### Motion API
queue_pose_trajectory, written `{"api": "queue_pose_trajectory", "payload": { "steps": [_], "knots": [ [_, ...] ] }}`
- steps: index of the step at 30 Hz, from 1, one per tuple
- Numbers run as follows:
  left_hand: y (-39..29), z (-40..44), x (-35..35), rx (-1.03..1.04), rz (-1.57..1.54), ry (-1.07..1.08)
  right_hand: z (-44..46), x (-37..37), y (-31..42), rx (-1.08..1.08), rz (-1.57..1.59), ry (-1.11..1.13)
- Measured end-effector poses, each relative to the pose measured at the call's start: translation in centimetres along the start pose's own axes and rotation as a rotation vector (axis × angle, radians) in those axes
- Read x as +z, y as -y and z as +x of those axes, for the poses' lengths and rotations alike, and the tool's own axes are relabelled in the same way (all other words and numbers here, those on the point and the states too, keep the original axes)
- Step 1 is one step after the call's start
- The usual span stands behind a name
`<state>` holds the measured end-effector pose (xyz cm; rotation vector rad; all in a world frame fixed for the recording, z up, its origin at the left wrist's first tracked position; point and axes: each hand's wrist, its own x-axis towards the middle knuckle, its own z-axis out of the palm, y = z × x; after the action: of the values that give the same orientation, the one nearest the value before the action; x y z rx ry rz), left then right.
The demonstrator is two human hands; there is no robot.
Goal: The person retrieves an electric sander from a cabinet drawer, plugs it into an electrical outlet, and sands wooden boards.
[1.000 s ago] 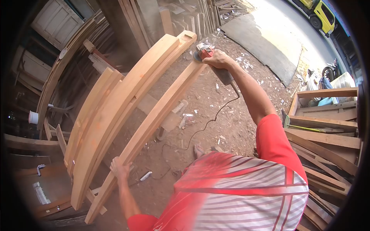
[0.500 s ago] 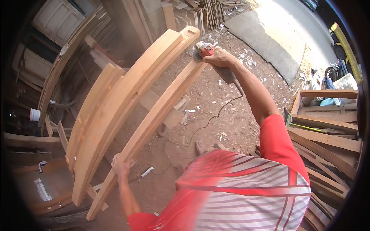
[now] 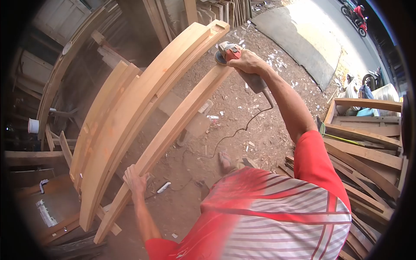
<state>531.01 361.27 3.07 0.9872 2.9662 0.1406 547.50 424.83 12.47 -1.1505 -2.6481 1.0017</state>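
Observation:
My right hand (image 3: 248,62) is wrapped round a red and grey angle grinder (image 3: 255,81). Its round disc (image 3: 220,57) sits at the far end of a long, slightly curved wooden beam (image 3: 175,119); whether it touches the wood I cannot tell. Lower down the same beam, my left hand (image 3: 136,178) grips its sides, thumb on the right. From the grinder a dark cord (image 3: 246,128) trails down to the ground. Left of the beam lie wider curved wooden pieces (image 3: 145,97), close side by side.
Timber (image 3: 364,149) is piled along the right. Boards (image 3: 225,15) lean at the back. Wood scraps and shavings cover the dirt ground (image 3: 229,112). A white object (image 3: 164,187) lies near my left wrist. A person on a motorbike (image 3: 359,19) is on the road.
The view has shifted slightly, and the motorbike has come into sight on the road. Both hands keep their holds, and the grinder stays at the beam's far end.

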Motion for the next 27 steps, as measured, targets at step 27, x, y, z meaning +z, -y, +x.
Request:
{"api": "queue_pose_trajectory", "payload": {
  "steps": [27],
  "knots": [
    [0.5, -0.1, 0.9, -0.038, 0.049, 0.036, -5.4, 3.2, 3.8, 0.087, 0.000, 0.186]
  ]
}}
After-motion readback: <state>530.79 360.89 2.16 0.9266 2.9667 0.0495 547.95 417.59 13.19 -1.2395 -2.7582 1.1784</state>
